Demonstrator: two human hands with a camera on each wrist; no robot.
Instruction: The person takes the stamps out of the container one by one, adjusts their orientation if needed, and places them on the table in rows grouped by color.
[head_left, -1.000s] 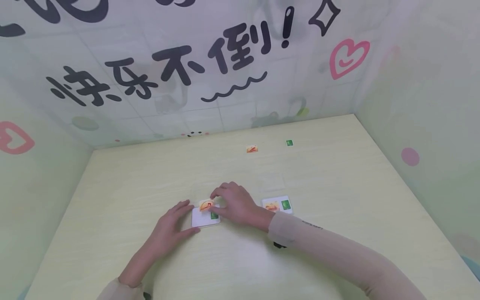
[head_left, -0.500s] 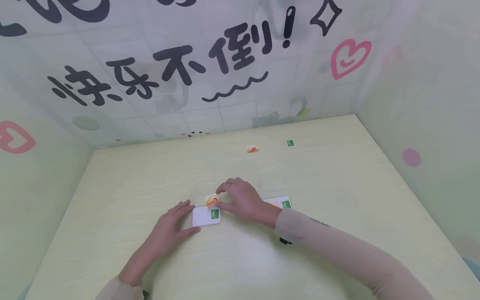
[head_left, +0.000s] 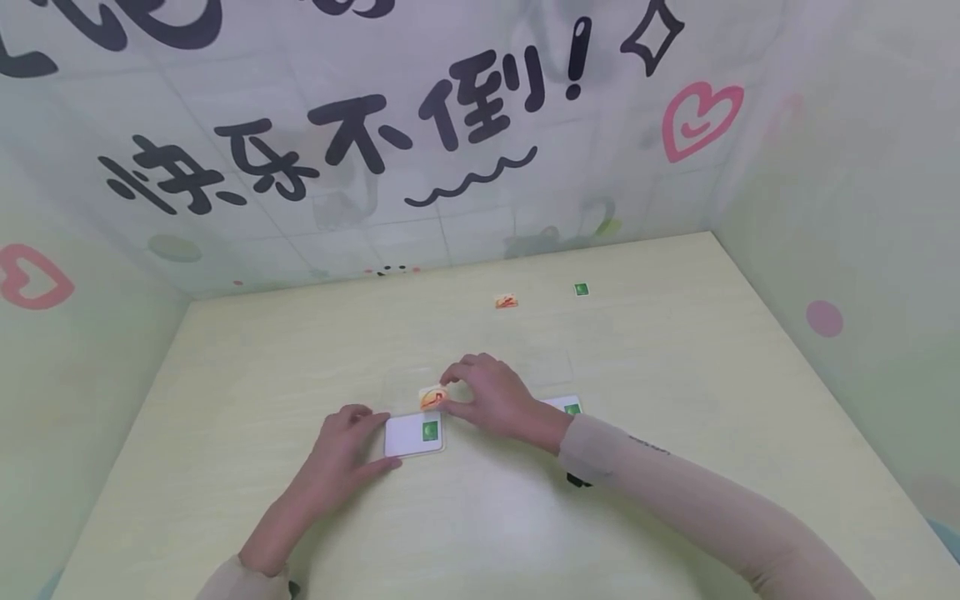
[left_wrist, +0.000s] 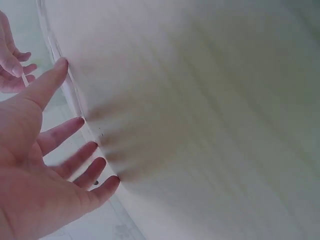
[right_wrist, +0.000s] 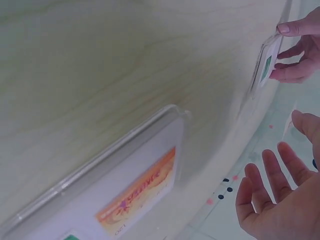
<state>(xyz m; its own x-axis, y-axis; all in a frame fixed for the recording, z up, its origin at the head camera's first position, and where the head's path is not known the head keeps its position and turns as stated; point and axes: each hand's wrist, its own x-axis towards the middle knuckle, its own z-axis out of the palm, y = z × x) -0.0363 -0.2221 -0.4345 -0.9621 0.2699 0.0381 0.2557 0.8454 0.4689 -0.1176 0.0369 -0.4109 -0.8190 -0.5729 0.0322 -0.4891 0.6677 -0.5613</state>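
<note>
My right hand (head_left: pixel 491 396) pinches a small orange stamp (head_left: pixel 432 398) between thumb and finger, just above the far right edge of a white card (head_left: pixel 403 435). That card lies in a clear case and bears a green stamp (head_left: pixel 430 431) at its right side. With fairly straight fingers, my left hand (head_left: pixel 341 454) touches the case's left corners, thumb at the near one and index finger at the far one. A second white card (right_wrist: pixel 160 150) in a clear case bears an orange stamp (right_wrist: pixel 140 195); in the head view my right wrist partly covers it.
At the table's back lie a loose orange stamp (head_left: pixel 506 302) and a loose green stamp (head_left: pixel 581 289). A faint clear plastic lid (head_left: pixel 551 365) lies behind the second card. Printed walls (head_left: pixel 450 217) bound the pale table (head_left: pixel 285 342) at the back and sides.
My right hand has lifted the orange stamp off the white card's face and moved it to the right and away from me. My left hand's fingers have drawn in slightly at the case.
</note>
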